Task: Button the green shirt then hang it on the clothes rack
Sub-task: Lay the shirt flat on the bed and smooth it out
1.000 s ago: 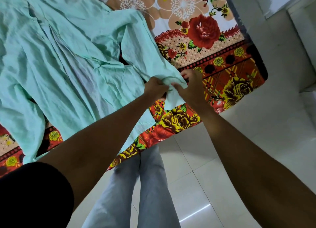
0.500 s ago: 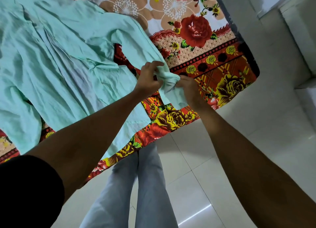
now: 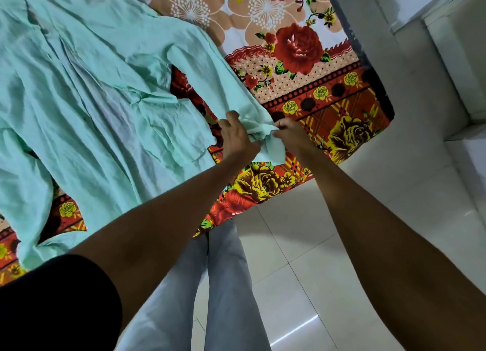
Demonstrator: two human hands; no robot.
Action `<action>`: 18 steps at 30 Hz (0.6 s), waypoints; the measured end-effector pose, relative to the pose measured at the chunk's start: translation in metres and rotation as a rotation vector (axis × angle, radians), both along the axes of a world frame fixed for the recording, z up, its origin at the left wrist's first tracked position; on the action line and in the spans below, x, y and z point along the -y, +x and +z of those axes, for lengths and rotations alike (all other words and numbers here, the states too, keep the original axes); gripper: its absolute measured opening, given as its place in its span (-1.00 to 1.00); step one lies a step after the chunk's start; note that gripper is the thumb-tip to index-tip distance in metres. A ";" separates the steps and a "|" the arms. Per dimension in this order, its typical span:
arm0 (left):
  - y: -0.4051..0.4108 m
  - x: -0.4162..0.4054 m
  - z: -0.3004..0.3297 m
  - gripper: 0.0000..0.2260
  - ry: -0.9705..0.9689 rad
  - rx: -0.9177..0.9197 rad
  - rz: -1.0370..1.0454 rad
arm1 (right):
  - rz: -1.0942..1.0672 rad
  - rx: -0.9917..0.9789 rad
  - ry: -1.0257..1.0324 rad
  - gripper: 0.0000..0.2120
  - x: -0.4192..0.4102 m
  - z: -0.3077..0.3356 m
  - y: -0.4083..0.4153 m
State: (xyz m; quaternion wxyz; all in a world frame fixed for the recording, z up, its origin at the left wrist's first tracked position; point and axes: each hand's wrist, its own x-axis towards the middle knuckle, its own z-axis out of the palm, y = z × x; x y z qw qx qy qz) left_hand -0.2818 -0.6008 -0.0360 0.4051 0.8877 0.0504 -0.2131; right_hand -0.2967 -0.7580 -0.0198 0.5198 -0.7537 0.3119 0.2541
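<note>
Green shirt (image 3: 86,93) lies spread on the bed (image 3: 302,69), left hand (image 3: 238,137) and right hand (image 3: 292,137) pinching its sleeve cuff (image 3: 263,133) at the bed's edge; buttoning seems underway, hanging remains.

Wrinkled matt cloth shirt (image 3: 86,108), glossy floor tiles (image 3: 302,258)

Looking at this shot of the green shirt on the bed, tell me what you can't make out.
Head view only:
- Cuff button on the green shirt: hidden by bunched fabric gripped between the left hand and right hand.
- Shirt collar and far sleeve: cut off by the top and left edges.
- Front buttons: cannot tell if any are fastened; folds of fabric hide them.
- Clothes rack: not in view.
- Floral bedsheet under the shirt: covered.
</note>
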 end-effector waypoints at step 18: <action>-0.002 0.021 0.022 -0.56 -0.321 -0.347 0.045 | -0.085 0.073 -0.204 -0.54 0.012 -0.003 -0.010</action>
